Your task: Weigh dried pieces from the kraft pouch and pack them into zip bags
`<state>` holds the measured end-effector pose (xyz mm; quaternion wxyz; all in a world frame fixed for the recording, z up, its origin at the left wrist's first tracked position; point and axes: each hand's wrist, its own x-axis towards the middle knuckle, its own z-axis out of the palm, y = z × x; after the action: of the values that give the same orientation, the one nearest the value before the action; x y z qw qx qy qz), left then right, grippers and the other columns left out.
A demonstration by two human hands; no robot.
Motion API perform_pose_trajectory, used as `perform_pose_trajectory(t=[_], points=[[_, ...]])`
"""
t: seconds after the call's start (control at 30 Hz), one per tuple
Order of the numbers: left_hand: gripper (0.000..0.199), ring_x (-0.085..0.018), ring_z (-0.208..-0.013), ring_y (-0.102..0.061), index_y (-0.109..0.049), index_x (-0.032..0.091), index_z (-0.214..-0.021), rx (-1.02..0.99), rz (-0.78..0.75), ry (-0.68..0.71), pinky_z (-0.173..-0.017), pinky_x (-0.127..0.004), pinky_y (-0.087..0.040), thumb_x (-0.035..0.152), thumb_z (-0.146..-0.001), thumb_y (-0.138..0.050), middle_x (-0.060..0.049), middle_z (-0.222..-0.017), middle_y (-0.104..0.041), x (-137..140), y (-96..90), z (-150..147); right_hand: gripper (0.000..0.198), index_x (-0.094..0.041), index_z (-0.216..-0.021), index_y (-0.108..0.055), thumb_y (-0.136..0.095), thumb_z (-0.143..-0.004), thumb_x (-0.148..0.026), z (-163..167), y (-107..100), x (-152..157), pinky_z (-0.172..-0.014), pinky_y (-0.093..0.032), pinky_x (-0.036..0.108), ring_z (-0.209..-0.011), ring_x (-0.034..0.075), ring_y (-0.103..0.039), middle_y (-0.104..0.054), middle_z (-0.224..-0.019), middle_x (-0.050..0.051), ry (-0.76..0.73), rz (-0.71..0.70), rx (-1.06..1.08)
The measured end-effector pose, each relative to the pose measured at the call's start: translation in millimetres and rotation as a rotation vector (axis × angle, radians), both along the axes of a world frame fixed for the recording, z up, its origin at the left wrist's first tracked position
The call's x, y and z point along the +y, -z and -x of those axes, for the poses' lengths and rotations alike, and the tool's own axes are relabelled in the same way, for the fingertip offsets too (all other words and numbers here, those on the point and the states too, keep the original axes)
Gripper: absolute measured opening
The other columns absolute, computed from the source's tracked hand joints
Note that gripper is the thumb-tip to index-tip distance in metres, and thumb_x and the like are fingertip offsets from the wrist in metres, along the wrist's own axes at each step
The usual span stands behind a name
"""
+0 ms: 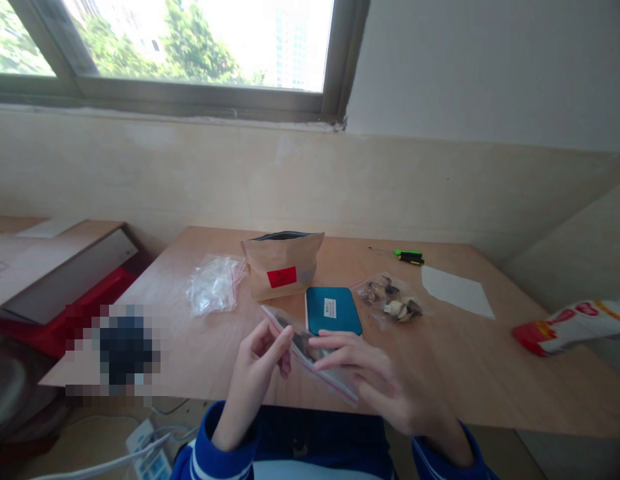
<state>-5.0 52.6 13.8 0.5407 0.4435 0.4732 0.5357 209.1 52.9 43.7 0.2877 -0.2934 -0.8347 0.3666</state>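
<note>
Surface [205,363]: clear bag [304,345] held over near edge
Clear bag: tilted between both hands (contents indistinct from here)
Right hand [374,369]: fingers across bag; clamped, can't say
Left hand [260,353]: fingers clamped on bag's end
Red strip [321,374]: best kept straight, I'd judge

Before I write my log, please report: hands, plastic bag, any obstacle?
Left hand pinching plastic bag by edge. Right hand laid across it. Bag slanted, dark contents. Teal case just beyond, possible obstacle.

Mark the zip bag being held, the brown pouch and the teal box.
Zip bag [302,344]: head view, clear side, near its middle.
Brown pouch [284,256]: head view, upper front panel.
Teal box [331,308]: head view, label on top.
</note>
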Motion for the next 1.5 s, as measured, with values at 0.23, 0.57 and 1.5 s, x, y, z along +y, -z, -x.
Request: perform_pose_trajectory(t=[0.23,0.57,1.5], points=[[0.042,-0.009,-0.044,-0.044,-0.051,0.02,-0.057,0.259,-0.053,-0.207,-0.042,-0.022,-0.035,0.053,-0.073,-0.07,0.004,-0.047,-0.048,-2,13.4,-5,0.015,-0.023,-0.097,-0.056,-0.059,-0.09,-0.035,50,16,1,-0.075,-0.051,0.028,-0.082,0.016,-0.061,-0.062,-0.09,0.002,0.319,0.075,0.021],[0.046,-0.01,-0.043,-0.047,-0.049,0.02,-0.056,0.261,-0.048,-0.126,-0.043,-0.022,-0.037,0.06,-0.073,-0.066,0.002,-0.047,-0.05,-3,14.0,1,0.018,-0.02,-0.089,-0.063,-0.066,-0.085,-0.037,60,37,13,-0.07,-0.05,0.025,-0.076,0.014,-0.064,-0.067,-0.082,-0.001,0.225,0.326,0.26],[0.06,-0.029,-0.124,-0.051,-0.06,0.024,-0.118,-0.3,-0.067,-0.104,-0.107,-0.043,-0.04,0.061,-0.071,-0.068,-0.008,-0.122,-0.062,10,83.8,-3,0.018,-0.022,-0.085,-0.052,-0.057,-0.09,-0.038,59,14,32,-0.053,-0.052,0.022,-0.053,0.011,-0.06,-0.058,-0.064,-0.004,0.485,0.216,0.608]])
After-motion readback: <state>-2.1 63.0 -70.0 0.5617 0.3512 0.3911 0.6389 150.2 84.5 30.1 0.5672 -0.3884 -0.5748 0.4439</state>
